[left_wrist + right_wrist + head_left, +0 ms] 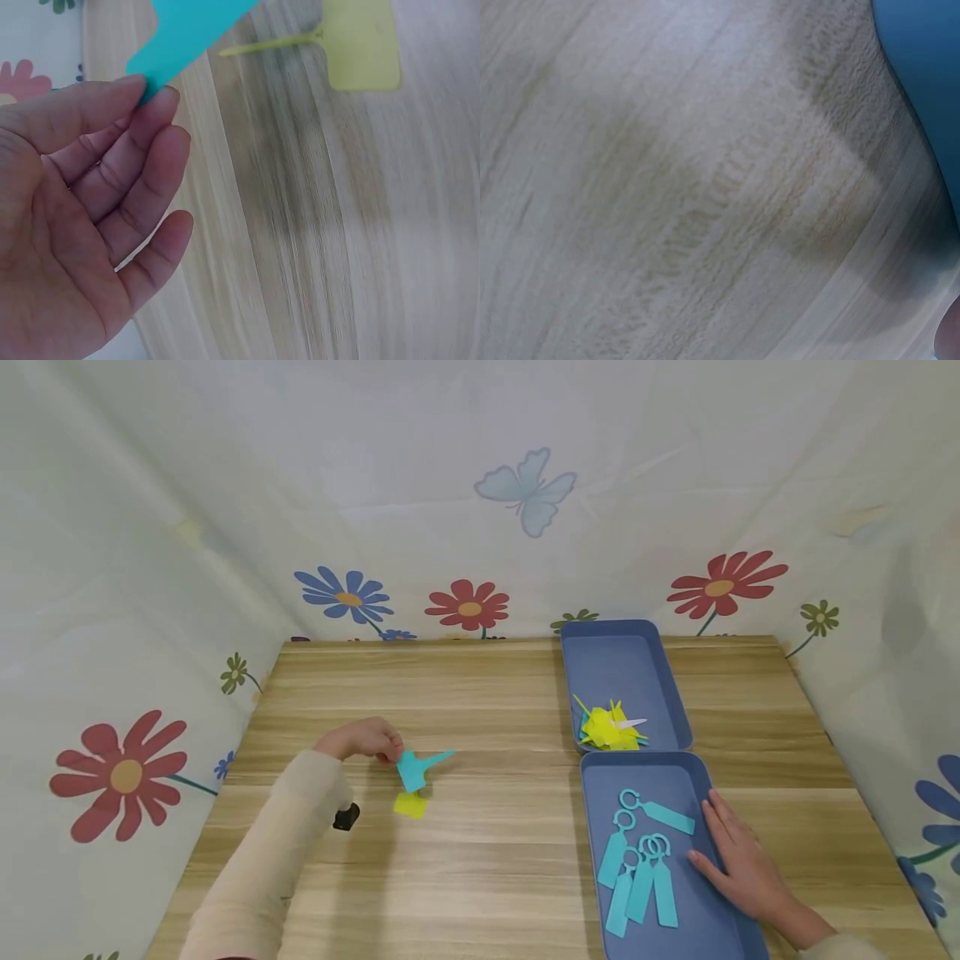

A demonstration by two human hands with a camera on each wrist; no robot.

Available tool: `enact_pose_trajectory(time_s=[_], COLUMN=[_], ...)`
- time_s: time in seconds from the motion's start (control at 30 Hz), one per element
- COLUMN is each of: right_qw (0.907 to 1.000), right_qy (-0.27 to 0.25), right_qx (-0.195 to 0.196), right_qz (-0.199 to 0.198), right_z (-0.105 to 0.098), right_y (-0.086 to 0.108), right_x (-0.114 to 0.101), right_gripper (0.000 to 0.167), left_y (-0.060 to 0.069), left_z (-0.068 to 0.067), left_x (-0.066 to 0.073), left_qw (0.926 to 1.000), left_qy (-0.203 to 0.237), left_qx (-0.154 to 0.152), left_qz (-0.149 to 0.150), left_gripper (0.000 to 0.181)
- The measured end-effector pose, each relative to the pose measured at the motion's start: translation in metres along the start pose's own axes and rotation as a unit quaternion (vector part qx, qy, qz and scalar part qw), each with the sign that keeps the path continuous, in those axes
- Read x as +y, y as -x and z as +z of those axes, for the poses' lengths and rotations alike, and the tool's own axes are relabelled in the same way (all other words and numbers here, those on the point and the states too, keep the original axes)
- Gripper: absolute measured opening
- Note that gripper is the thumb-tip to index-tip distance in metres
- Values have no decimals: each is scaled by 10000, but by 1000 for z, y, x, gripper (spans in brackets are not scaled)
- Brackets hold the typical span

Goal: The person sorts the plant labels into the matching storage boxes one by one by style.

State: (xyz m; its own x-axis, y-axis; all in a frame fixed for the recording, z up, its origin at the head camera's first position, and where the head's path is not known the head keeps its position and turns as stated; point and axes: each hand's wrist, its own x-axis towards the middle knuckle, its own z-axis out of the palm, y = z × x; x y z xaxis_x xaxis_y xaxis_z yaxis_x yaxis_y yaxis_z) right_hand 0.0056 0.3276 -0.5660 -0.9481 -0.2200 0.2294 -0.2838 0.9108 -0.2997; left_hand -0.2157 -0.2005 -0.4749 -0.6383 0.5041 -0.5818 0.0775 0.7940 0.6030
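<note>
Between thumb and fingertips, my left hand [363, 739] pinches a teal T-shaped plant label [411, 771] by one corner, its thin stake pointing right in the head view. A yellow plant label [364, 49] of like shape lies on the table below it; in the head view the teal one partly covers it. My right hand [746, 868] rests with straightened fingers on the right rim of the near blue tray [708, 902]. Inside that tray lie several teal ring-ended tags [663, 893]. Only a fingertip [949, 337] of this hand shows in the right wrist view.
A second blue tray [611, 664] stands end to end behind the near one, with a heap of mostly yellow labels [611, 728] at its front. A flower-printed curtain [420, 502] encloses the wooden table [480, 693] at the back and sides.
</note>
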Motion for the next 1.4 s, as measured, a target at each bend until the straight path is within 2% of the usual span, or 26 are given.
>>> enact_pose_trajectory(time_s=[0.37,0.63,0.83,0.9,1.1,1.27,1.4], right_qw=[10000,10000,10000,10000,10000,10000,10000], right_qy=[6,93,50,42,31,14,46], right_qx=[-4,12,-7,-25,-36,4,-20], right_qz=[22,5,48,78,76,42,58], right_z=[0,2,3,3,4,5,5], right_y=[0,0,1,1,0,1,1], right_x=[-1,1,1,1,3,4,4], right_gripper=[74,74,74,74,74,74,74], left_y=[-18,-39,-61,-68,-85,-100,-112], left_z=[7,18,26,29,42,57,71], left_x=[17,38,62,72,104,124,138], left_qw=[9947,9819,9704,9688,9612,9552,9436], left_qy=[982,1773,2172,2186,2404,2539,2861], left_qx=[202,427,719,842,1075,1310,1527], left_qz=[209,503,772,809,819,770,672], left_gripper=[12,21,24,24,23,22,22])
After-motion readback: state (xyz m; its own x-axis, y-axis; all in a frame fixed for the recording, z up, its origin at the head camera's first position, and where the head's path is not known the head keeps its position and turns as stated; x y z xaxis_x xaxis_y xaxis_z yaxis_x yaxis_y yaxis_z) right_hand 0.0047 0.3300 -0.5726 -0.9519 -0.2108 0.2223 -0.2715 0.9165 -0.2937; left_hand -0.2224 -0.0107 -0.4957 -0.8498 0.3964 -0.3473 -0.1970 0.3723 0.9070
